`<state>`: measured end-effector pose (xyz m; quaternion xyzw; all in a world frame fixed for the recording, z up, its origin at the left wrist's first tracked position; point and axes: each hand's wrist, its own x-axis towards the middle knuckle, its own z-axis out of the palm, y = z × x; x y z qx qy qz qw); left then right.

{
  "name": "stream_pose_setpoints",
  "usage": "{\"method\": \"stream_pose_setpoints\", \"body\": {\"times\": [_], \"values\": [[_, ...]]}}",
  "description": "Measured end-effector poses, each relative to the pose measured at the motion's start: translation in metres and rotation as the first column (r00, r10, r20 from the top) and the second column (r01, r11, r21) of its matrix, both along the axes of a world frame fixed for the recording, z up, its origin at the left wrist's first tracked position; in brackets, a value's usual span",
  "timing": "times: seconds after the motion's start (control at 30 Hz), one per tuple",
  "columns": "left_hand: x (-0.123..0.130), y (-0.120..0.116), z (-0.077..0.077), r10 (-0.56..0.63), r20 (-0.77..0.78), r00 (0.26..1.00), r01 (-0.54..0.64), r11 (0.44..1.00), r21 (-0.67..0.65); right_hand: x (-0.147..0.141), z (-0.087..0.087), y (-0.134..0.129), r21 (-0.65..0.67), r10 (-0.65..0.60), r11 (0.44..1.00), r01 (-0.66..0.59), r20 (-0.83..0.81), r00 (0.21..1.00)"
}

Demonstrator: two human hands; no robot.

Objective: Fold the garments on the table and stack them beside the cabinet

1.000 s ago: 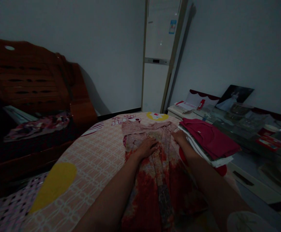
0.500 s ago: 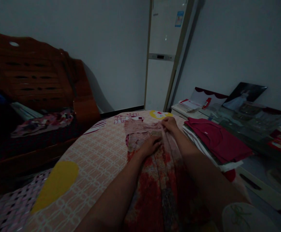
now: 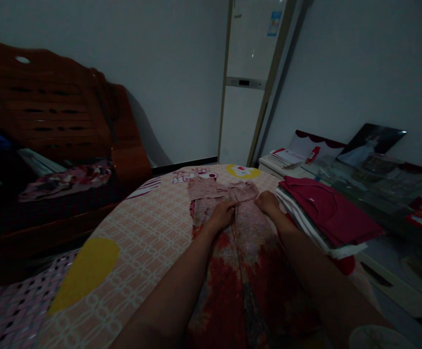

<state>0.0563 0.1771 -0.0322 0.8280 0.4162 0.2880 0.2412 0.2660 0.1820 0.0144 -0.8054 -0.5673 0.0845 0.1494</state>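
A thin pink garment (image 3: 220, 271) with dark red patches, possibly a shirt or a dress, lies lengthwise before me, a dark line down its middle. My left hand (image 3: 224, 214) is closed on the cloth near that middle line, just below the pale upper part. On the right side, my right hand (image 3: 268, 201) is closed on the garment's outer edge. Between the two hands the fabric lies fairly flat, with creases at the top. My forearms cover parts of its lower sides, and its bottom runs out of view.
A round bed or table with a patterned cover (image 3: 141, 237) lies under the garment. Folded clothes (image 3: 327, 208), a red one on top, are stacked at the right. Beyond stand a glass-topped cabinet (image 3: 367, 179), a tall white air conditioner (image 3: 240, 121) and a wooden bench (image 3: 54, 111).
My right hand has moved right and slightly down, drawing the garment's edge outward, so the right panel is more spread. My left hand has shifted slightly left.
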Motion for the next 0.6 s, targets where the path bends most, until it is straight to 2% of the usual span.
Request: {"method": "stream_pose_setpoints", "body": {"times": [0.2,0.3,0.5,0.6], "values": [[0.0,-0.001,0.0,0.05,-0.002,0.999,-0.05,0.999,-0.021,-0.021,-0.002,0.0,-0.035,0.164,0.986,-0.16,0.206,0.965],[0.0,-0.002,0.001,0.057,0.009,0.998,-0.056,0.998,-0.038,-0.026,0.0,0.009,-0.024,0.201,0.979,-0.201,0.239,0.95],[0.0,0.0,0.0,0.036,0.014,0.999,-0.035,0.998,-0.043,-0.027,0.028,0.05,0.077,0.206,0.972,-0.223,0.18,0.962],[0.0,0.0,-0.001,0.033,0.029,0.999,-0.032,0.999,-0.043,-0.021,0.039,0.058,0.141,0.219,0.96,-0.241,0.155,0.963]]}}
